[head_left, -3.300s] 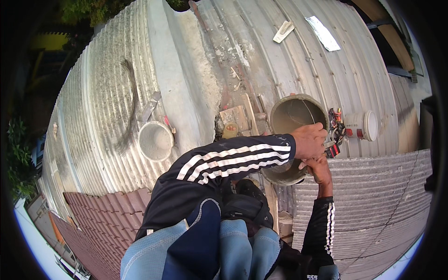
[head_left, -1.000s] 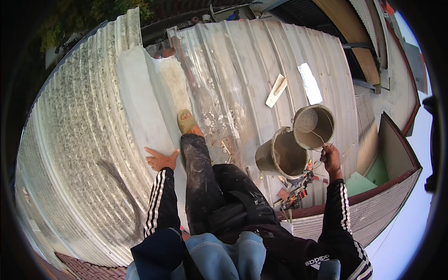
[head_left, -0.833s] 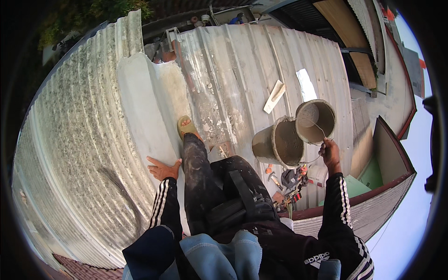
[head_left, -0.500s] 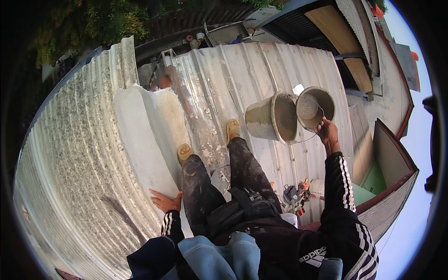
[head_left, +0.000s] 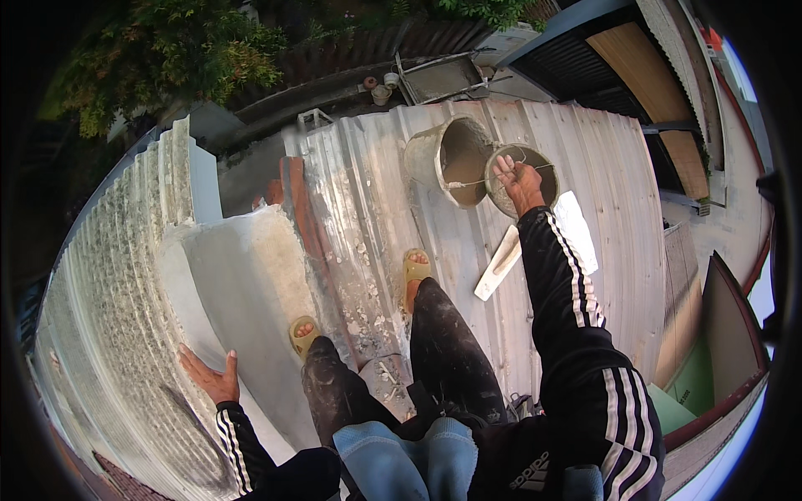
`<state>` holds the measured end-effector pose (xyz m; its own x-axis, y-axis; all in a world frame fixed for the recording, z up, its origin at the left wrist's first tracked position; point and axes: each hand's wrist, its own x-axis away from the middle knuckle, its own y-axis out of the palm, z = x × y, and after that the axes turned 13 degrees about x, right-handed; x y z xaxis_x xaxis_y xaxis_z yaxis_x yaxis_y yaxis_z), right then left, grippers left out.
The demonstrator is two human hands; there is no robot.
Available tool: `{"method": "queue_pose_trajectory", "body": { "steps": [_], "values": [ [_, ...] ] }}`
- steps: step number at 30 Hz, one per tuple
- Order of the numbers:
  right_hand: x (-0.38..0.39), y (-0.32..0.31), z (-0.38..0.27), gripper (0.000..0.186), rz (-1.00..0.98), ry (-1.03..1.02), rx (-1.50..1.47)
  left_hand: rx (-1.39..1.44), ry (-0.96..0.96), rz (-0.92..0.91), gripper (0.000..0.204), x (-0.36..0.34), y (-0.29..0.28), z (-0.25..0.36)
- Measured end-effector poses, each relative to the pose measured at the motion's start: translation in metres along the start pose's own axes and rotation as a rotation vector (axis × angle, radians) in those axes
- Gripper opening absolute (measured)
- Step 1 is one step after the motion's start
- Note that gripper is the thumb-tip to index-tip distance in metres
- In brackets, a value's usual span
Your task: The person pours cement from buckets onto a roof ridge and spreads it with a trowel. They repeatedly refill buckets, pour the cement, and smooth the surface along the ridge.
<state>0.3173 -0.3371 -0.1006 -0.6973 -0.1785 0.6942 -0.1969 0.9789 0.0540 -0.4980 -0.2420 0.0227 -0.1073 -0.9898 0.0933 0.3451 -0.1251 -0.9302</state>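
Observation:
My right hand (head_left: 520, 184) reaches forward over the smaller round grey bucket (head_left: 499, 199), its bent fingers on the thin wire handle (head_left: 478, 181). That bucket leans against a larger mortar-stained bucket (head_left: 424, 159), tilted so its mouth shows grey-brown contents or residue, I cannot tell which. At the left, my left hand (head_left: 213, 380) is open with fingers spread, palm down at the edge of the smooth cement ledge (head_left: 242, 275) beside the corrugated roof sheet (head_left: 109, 309). My sandalled feet stand apart, one on the ledge and one on the metal roof (head_left: 601, 284).
Right of the buckets lie a white trough-shaped piece (head_left: 499, 263) and a white flat sheet (head_left: 576, 230). Crumbled mortar (head_left: 368, 292) litters the roof between my feet. A reddish-brown strip (head_left: 302, 209) runs beside the ledge. The roof's far edge drops to a yard with pots (head_left: 382, 93).
My right hand has moved forward and left with the smaller bucket, and both buckets appear farther off. The white pieces are now uncovered. My left hand has shifted left along the ledge.

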Motion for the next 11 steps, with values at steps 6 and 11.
{"method": "queue_pose_trajectory", "body": {
  "steps": [6,11],
  "values": [
    [-0.097,0.012,0.039,0.043,-0.116,0.019,0.028,-0.016,-0.073,0.351,0.099,-0.153,0.083,0.023],
    [-0.184,0.025,0.056,0.050,-0.027,0.049,0.017,-0.110,-0.045,0.366,0.101,-0.164,0.104,0.005]
  ]
}}
